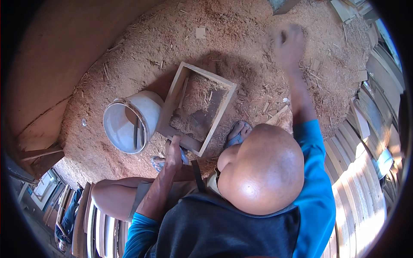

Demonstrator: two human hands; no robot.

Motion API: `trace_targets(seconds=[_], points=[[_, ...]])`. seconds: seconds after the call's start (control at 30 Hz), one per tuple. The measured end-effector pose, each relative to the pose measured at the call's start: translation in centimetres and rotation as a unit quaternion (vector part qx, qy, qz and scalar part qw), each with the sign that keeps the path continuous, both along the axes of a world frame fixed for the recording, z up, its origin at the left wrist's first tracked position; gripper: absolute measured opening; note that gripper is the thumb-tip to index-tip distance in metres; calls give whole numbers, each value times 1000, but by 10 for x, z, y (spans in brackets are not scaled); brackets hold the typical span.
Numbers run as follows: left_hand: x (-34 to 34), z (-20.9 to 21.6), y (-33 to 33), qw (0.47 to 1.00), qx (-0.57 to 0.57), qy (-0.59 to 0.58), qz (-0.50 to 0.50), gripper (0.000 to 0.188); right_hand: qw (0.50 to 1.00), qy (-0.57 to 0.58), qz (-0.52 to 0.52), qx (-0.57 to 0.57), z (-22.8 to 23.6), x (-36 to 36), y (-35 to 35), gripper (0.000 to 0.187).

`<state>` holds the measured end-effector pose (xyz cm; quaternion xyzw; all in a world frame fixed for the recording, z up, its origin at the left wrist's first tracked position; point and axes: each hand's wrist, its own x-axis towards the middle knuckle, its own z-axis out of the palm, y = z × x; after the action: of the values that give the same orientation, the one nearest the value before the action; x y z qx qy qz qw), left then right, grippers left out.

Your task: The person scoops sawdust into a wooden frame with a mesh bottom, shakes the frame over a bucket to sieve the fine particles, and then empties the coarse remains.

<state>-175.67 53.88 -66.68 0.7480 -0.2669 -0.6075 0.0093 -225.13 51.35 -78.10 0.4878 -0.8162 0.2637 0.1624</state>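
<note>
My left hand (pixel 173 152) is closed on the near edge of a shallow rectangular wooden box (pixel 221 112), which is held tilted. Sawdust, shavings and a thin strip of wood lie inside it; I cannot tell whether its dark bottom is solid or mesh. My right hand (pixel 289 45) is stretched far forward to the right, low over the sawdust (pixel 241 30). Motion smears its fingers, so what it holds, if anything, does not show. Directly left of the box, a white bucket (pixel 112 127) lies tipped toward me with stick-like pieces in its mouth.
Sawdust and wood scraps cover the ground, with a small square wood piece (pixel 200 33) ahead. A large brown panel (pixel 64 56) rises at the left. Stacked boards (pixel 355 185) line the right side. My sandalled feet (pixel 236 134) are beside the box.
</note>
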Motion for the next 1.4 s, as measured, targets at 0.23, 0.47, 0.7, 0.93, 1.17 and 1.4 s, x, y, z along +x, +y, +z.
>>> trace_targets(seconds=[0.23,0.47,0.7,0.93,1.17,1.4], points=[[-2,-9,1,1000,-12,5,7,38,985,52,-133,93,-37,-30,6,39],[-4,-8,0,1000,7,7,-8,40,986,-123,-94,64,-17,20,34,41],[-16,1,0,998,-35,-40,-28,46,975,-213,-4,66,-3,97,-2,58],[-16,-2,-5,998,-33,-6,-44,48,968,-98,124,193,1,121,-1,49],[-17,-1,-15,998,-47,14,-29,50,934,-304,118,149,1,99,-2,32],[-16,-7,-14,998,-46,33,-15,51,773,-607,146,117,86,199,0,35]])
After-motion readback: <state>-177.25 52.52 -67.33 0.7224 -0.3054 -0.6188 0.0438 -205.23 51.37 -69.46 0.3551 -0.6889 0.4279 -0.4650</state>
